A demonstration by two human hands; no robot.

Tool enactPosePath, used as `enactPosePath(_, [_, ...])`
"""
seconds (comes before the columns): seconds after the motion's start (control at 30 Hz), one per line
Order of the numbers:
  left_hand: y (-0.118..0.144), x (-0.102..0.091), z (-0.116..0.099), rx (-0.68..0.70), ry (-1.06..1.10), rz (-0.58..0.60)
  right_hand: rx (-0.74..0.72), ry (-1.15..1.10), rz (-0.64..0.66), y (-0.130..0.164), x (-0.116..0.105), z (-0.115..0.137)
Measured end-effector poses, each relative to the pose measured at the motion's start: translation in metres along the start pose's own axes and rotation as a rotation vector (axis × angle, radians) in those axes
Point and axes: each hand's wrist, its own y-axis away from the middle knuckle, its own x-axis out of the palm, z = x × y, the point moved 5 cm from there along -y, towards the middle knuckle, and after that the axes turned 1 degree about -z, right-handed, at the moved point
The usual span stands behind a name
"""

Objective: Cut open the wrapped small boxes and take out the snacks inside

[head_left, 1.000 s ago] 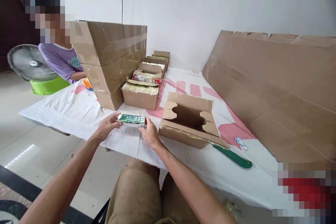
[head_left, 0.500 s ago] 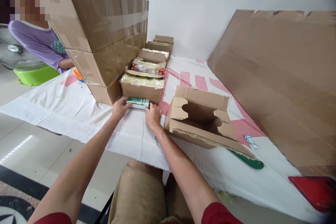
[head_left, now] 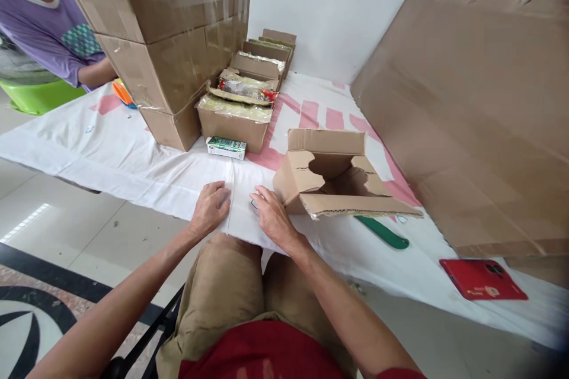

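Observation:
A small green-and-white carton [head_left: 226,148] lies on the white cloth, close against a cardboard box [head_left: 235,124] with a torn yellowish top. Nearer to me, my left hand [head_left: 212,207] rests on the cloth by the table's front edge, empty, its fingers loosely bent and apart. My right hand [head_left: 272,213] lies to its right, also empty with fingers spread, next to the left side of an opened cardboard box [head_left: 291,180]. The flaps of that opened box stand out and have ragged cut-outs; its visible inside is bare cardboard.
Stacked taped cartons [head_left: 173,71] rise at the left, with a co-worker in a purple sleeve [head_left: 40,29] behind them. A row of opened boxes [head_left: 267,50] runs toward the wall. At right are a green handle [head_left: 384,233], a red phone [head_left: 484,278] and a large cardboard sheet [head_left: 480,124].
Both hands have let go of the small carton and drawn back toward me to the table's front edge. The carton stays by the box. The view has tipped downward.

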Motion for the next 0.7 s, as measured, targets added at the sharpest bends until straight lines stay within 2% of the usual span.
enactPosePath(0.17, [0.002,0.001,0.0,0.025,-0.056,-0.037,0.005,0.162,0.108,-0.014,0.0,0.007])
enactPosePath(0.4, [0.002,-0.001,0.002,0.035,-0.09,-0.065,-0.028,0.177,0.079,-0.019,-0.004,0.011])
enactPosePath(0.57, [0.002,-0.003,-0.001,0.034,-0.071,-0.071,-0.053,0.14,-0.008,0.003,-0.019,0.029])
enactPosePath(0.7, [0.004,-0.008,0.0,0.025,-0.068,-0.071,-0.173,0.06,-0.004,0.042,-0.031,0.047])
